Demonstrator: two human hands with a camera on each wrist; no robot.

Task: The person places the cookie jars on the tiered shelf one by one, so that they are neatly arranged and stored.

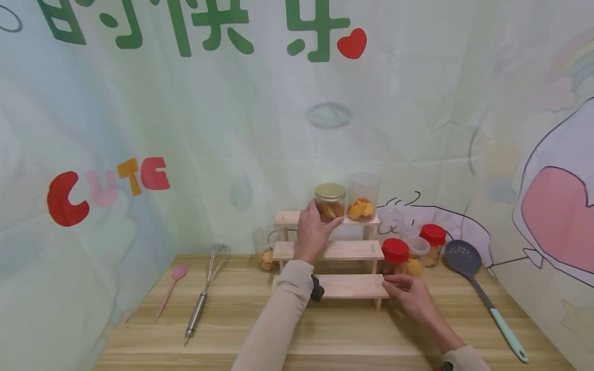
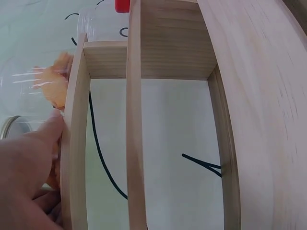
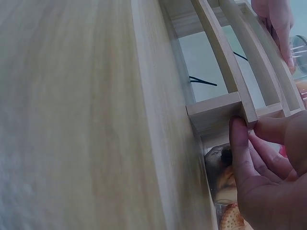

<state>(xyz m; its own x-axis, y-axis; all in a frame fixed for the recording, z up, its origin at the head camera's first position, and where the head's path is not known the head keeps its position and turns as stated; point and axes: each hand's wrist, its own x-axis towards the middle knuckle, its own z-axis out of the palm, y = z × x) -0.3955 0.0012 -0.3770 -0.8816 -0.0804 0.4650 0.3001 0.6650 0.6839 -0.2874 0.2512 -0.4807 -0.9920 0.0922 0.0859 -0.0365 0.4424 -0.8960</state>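
Note:
A three-tier wooden step rack stands on the table. On its top tier is a glass jar with a gold lid and brown snacks inside. My left hand holds this jar, its thumb across the lower front; the other fingers are partly hidden behind it. Just to the right, a clear lidded tub with orange biscuits sits on the same tier. At the rack's lowest tier, my right hand pinches the right end of the board; in the right wrist view, thumb and fingers close on the board's corner.
Right of the rack stand two red-lidded jars and a small open tub. A slotted turner lies farther right. Left are a clear tub, a whisk and a pink spoon. A printed cloth hangs behind.

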